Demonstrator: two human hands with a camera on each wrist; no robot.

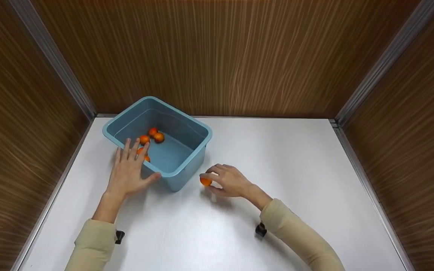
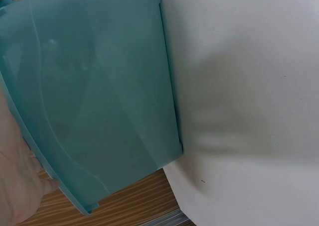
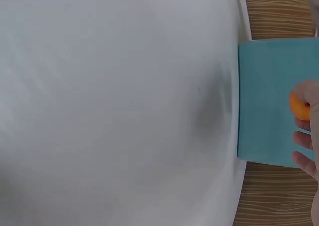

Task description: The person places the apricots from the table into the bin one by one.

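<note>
One orange ball (image 1: 205, 181) in right hand (image 1: 229, 181)

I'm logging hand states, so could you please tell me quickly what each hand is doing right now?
Left hand: open, fingers straight, resting on the blue bin.
Right hand: holding an orange ball.

My head camera looked down from above; both wrist cameras sat close, sharing the blue tub (image 1: 187, 165) (image 2: 99, 96) (image 3: 269, 101).

Both arms wear long beige sleeves (image 1: 296, 233), each with a small black strap-on device (image 1: 260, 229) near the cuff.
</note>
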